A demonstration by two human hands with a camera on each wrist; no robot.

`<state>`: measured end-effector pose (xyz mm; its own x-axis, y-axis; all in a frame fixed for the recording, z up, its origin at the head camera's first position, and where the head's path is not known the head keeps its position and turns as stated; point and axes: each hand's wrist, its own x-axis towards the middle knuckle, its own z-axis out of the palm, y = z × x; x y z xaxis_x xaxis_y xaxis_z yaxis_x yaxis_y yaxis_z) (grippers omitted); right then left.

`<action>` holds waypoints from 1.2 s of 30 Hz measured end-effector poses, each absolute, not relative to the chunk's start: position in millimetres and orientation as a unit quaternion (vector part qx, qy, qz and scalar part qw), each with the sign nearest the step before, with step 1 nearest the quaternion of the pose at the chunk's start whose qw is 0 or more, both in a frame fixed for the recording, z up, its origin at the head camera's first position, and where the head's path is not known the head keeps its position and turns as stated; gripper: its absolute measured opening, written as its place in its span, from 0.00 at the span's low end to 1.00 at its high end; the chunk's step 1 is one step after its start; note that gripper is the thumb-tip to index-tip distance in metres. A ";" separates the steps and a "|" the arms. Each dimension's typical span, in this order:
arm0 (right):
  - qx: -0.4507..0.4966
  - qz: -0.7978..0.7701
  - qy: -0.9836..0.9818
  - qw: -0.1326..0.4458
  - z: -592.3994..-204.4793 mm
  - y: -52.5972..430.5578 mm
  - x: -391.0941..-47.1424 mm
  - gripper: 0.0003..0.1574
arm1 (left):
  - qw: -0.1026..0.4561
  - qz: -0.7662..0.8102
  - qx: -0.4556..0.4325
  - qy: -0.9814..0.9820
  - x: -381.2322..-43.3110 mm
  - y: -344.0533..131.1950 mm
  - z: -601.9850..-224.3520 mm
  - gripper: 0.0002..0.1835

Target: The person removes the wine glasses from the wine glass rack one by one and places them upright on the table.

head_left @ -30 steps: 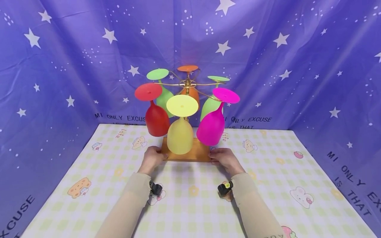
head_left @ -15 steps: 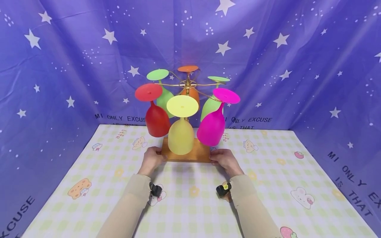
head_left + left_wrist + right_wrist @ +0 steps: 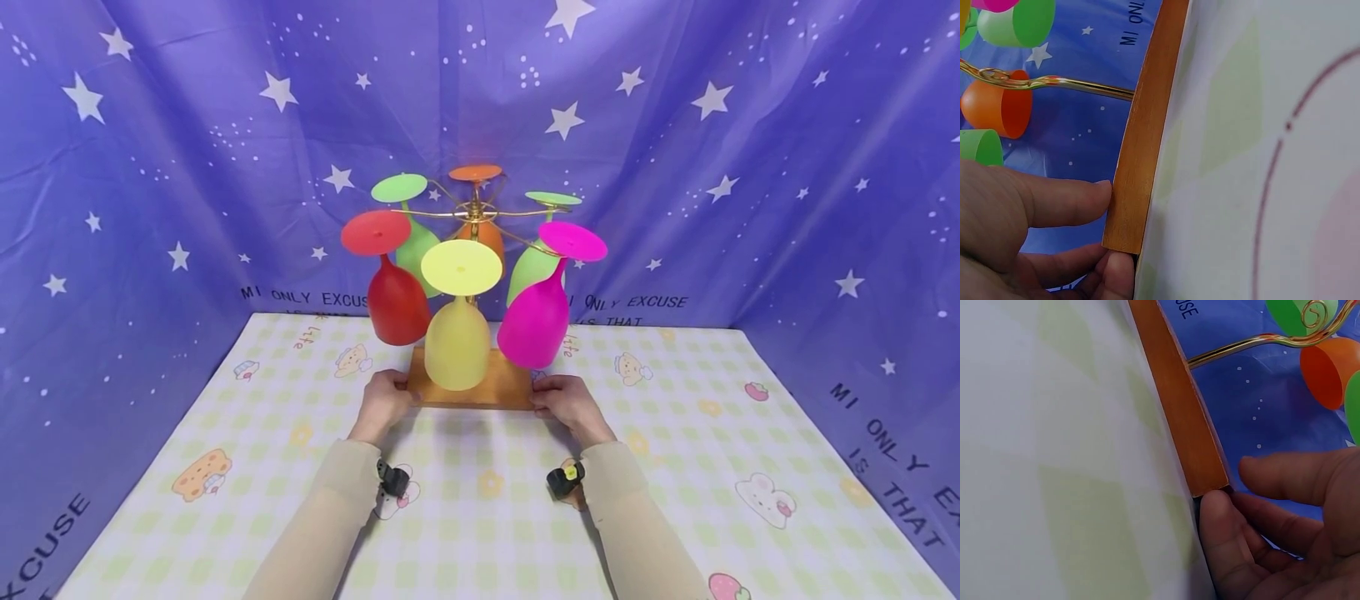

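A wine glass rack with a wooden base (image 3: 512, 390) and gold metal arms (image 3: 517, 213) stands upright on the table. Stemmed glasses hang upside down around it: a yellow glass (image 3: 457, 346) in front, a red glass (image 3: 396, 308) to the left, a magenta glass (image 3: 534, 325) to the right. Two green glasses and an orange glass (image 3: 491, 243) are farther back. My left hand (image 3: 384, 404) grips the base's left end, thumb against its edge in the left wrist view. My right hand (image 3: 572, 406) holds the right end, fingers curled against it; its thumb (image 3: 1279, 475) hovers over the base.
A checked tablecloth (image 3: 487, 533) with cartoon prints covers the table. Blue-purple curtains (image 3: 187, 125) with white stars enclose the back and both sides. Small black cameras (image 3: 393, 479) sit at both wrists.
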<state>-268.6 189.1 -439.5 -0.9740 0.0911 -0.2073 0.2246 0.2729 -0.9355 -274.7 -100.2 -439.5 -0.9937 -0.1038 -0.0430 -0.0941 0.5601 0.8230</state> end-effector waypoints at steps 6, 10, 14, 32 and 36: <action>0.101 -0.601 0.791 0.054 -437.9 189.2 -268.6 0.13 | 0.002 -0.467 0.060 -0.882 -273.9 -100.5 -438.5 0.20; 0.097 -0.609 0.785 0.059 -436.4 191.0 -268.1 0.13 | 0.001 -0.466 0.060 -0.883 -273.8 -100.5 -438.7 0.19; 0.091 -0.615 0.781 0.052 -429.3 192.9 -266.0 0.14 | 0.001 -0.467 0.062 -0.882 -274.3 -100.0 -438.9 0.19; 0.097 -0.637 0.764 -0.035 -400.7 202.8 -262.3 0.20 | 0.001 -0.463 0.064 -0.884 -275.9 -100.6 -439.6 0.19; 0.102 -0.658 0.744 -0.065 -395.7 204.0 -259.9 0.18 | -0.001 -0.460 0.067 -0.885 -276.3 -100.0 -439.7 0.19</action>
